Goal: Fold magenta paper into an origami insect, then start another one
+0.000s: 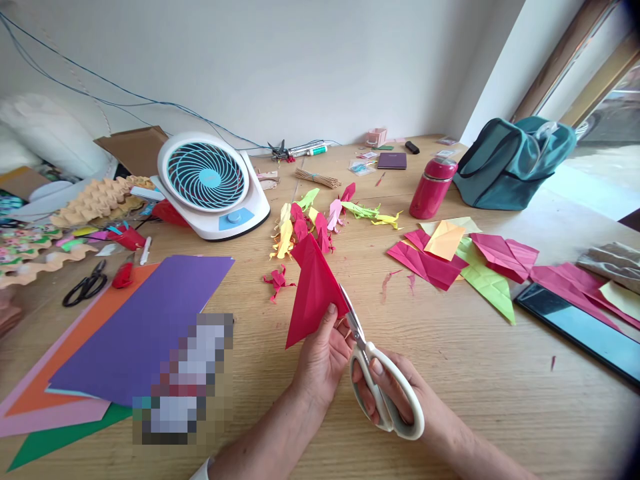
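Observation:
My left hand [323, 357] pinches the lower edge of a folded red paper triangle [313, 290] and holds it upright above the wooden table [475, 373]. My right hand [395, 390] has its fingers through the white handles of a pair of scissors [373, 367]. The scissor blades point up and left, with their tips meeting the right edge of the red paper. Both hands are close together near the table's front edge.
Large purple, orange, pink and green sheets [145, 320] lie at the left. Small folded paper figures [320, 220] sit mid-table before a white fan [213, 183]. Black scissors [86, 285], a red flask [431, 188], a teal bag [510, 160], creased papers [465, 260] and a dark tablet [575, 327] surround them.

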{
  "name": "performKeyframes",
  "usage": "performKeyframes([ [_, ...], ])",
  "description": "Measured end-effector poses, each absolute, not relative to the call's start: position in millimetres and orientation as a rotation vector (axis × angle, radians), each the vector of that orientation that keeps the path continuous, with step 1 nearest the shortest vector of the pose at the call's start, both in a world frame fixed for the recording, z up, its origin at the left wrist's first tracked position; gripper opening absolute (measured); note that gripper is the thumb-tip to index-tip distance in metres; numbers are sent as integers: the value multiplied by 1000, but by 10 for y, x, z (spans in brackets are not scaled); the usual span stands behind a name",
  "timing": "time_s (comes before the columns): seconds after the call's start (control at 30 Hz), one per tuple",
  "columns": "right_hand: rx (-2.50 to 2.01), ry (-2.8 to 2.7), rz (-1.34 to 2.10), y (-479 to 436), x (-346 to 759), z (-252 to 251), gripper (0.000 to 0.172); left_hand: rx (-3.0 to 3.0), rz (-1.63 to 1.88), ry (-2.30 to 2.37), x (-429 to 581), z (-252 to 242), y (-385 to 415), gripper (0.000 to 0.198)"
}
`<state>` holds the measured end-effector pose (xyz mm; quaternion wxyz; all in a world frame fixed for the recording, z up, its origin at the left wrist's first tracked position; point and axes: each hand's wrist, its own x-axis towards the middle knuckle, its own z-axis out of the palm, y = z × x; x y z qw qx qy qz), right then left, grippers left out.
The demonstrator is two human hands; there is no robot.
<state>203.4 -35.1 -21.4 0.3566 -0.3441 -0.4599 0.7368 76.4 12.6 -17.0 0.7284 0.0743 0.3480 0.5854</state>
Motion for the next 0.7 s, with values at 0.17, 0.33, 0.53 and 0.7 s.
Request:
performKeyframes([
  [0.17,-873,-1179,1897,-349,2040,-231,49,178,1241,780,776,-132,94,40],
  [0.33,-884,-1184,1878,-329,2044,-231,50,200,1245,786,777,-136,88,39],
  [0.53,-885,-1203,1865,-332,2047,-221,57,199,1265,787,780,-149,88,39],
  [0.7,-852,-1211,1870,-350,2047,-254,49,226,1238,778,770,-128,86,39],
])
